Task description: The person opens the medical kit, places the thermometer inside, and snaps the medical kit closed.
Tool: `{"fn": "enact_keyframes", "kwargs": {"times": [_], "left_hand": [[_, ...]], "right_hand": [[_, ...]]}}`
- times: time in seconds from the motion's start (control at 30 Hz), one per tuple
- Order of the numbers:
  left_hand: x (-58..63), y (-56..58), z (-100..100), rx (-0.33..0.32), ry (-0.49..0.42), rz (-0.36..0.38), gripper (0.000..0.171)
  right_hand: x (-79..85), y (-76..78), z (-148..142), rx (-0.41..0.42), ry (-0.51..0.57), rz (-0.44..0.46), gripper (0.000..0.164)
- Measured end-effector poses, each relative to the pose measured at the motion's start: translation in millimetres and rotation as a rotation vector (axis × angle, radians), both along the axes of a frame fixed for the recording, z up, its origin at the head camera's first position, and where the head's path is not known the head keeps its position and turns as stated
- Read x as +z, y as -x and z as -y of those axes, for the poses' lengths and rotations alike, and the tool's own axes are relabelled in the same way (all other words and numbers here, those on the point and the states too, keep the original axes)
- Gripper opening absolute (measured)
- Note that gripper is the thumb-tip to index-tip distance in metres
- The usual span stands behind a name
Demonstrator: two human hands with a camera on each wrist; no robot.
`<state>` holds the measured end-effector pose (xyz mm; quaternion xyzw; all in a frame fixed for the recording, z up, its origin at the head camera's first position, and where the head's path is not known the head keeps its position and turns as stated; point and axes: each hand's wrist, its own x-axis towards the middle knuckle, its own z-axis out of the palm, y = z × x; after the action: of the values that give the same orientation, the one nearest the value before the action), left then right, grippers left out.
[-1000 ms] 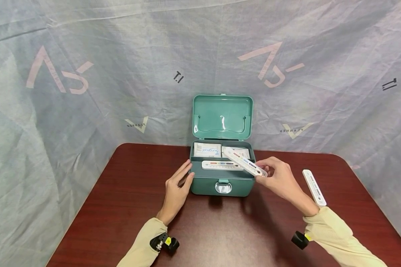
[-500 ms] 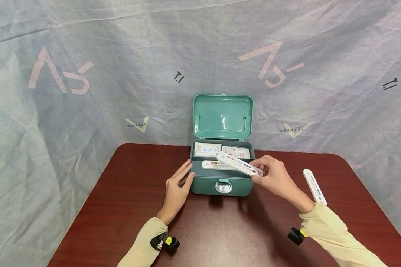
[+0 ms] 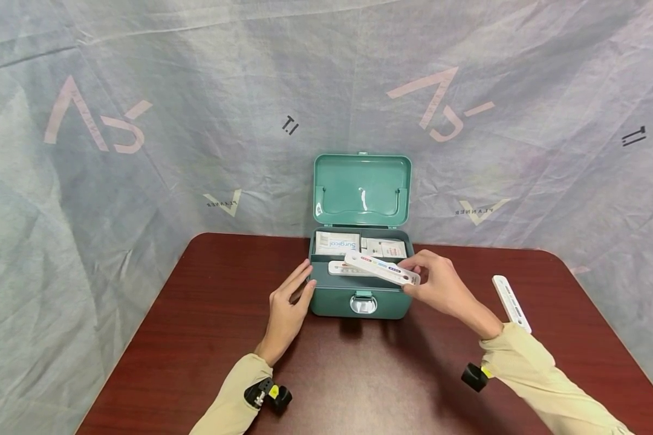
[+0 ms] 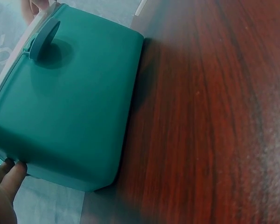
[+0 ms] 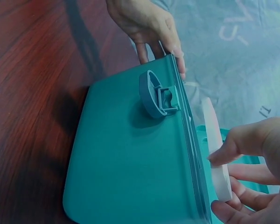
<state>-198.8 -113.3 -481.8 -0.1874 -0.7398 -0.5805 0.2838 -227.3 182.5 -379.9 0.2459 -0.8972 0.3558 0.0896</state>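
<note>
My right hand (image 3: 438, 284) pinches one end of a white thermometer (image 3: 378, 269) between thumb and fingers, tilted over the front part of a green first-aid box (image 3: 329, 302). Beneath it another white thermometer (image 3: 338, 267) lies on the box's front section, partly covered. At the box's left side my left hand (image 3: 287, 311) rests, its fingertips touching the edge with fingers nearly straight. The right wrist view shows the held thermometer (image 5: 214, 140) edge-on, just above the box rim. A raised lid (image 3: 362, 187) stands behind.
White packets fill the rear compartment: a "Surgical" packet (image 3: 337, 244) at left, others (image 3: 390, 248) at right. A third thermometer (image 3: 511, 303) lies on the red-brown table (image 3: 223, 290) to the right. A grey cloth (image 3: 250, 109) hangs behind. A latch (image 3: 363, 304) is on the box front.
My right hand has moved left with the thermometer, bringing it further over the one lying in the box. The left hand has stayed at the box's side.
</note>
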Motion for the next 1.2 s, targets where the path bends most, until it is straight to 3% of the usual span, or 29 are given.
{"fn": "enact_keyframes", "kwargs": {"times": [0.17,0.43,0.6,0.8,1.03,1.2], "left_hand": [[4.2,-2.4,-1.1,0.001,0.004,-0.001,0.036],[27.6,-15.3,-6.7,0.007,0.005,-0.022,0.034],[31.2,-17.5,-6.7,0.003,0.006,-0.001,0.034],[29.0,-17.4,-6.0,-0.002,0.003,0.008,0.033],[0.6,-1.6,0.5,-0.006,0.02,0.033,0.037],[2.1,-2.5,0.5,0.001,0.024,0.025,0.036]], "right_hand": [[0.9,0.1,2.4,0.017,-0.008,0.031,0.031],[0.6,1.3,5.6,0.057,-0.014,0.045,0.033],[0.3,2.4,7.0,0.065,-0.024,0.054,0.033],[-1.1,5.7,9.2,0.071,-0.043,0.069,0.034],[-0.4,9.6,10.3,0.084,-0.052,0.077,0.033],[0.4,13.7,12.3,0.091,-0.049,0.087,0.033]]}}
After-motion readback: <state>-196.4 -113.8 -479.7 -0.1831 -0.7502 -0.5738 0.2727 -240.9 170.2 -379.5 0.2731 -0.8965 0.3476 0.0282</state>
